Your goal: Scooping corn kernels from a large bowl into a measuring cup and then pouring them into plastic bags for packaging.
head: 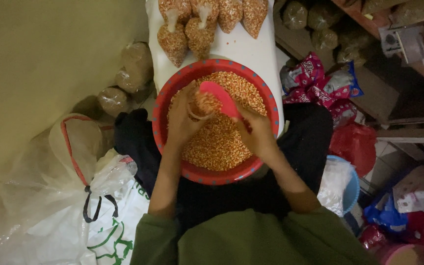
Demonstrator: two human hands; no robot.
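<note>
I am holding a small clear plastic bag (203, 104) of corn kernels over a red basin (172, 88) heaped with loose corn kernels (217, 142), my left hand (181, 120) in a grip pinching around the bag's open mouth. My right hand (255, 131) is wrapping its grip tight on a pink scoop (220, 97), tipping at the bag. Filled bags of kernels (199, 27) are lying on the white bench (241, 46) just beyond the basin.
</note>
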